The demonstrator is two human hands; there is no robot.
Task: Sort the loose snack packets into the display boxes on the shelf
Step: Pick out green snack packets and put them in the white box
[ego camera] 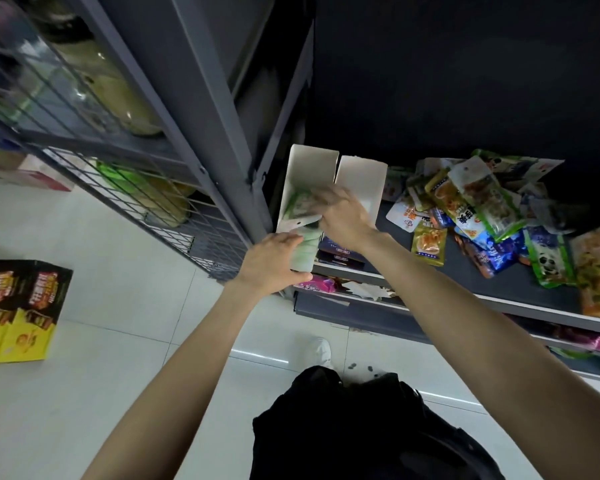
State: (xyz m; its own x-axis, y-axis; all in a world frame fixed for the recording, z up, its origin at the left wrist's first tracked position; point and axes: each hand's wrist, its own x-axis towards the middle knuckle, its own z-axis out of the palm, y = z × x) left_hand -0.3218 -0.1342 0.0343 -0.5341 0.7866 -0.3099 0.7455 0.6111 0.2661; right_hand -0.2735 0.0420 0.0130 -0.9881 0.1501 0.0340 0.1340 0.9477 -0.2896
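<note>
Two white cardboard display boxes stand side by side at the left end of the dark shelf, the left box (303, 168) and the right box (361, 181). My left hand (274, 263) grips the pale green front of the left box at the shelf edge. My right hand (343, 216) reaches into the left box and holds a green snack packet (300, 206), blurred by motion. A heap of loose snack packets (482, 209) in green, blue, yellow and white lies on the shelf to the right.
A grey shelf upright (222, 150) and a wire rack (84, 133) with goods stand to the left. A yellow and black carton (18, 306) sits on the tiled floor. Lower shelves (343, 289) hold pink packets. My shoe (321, 351) shows below.
</note>
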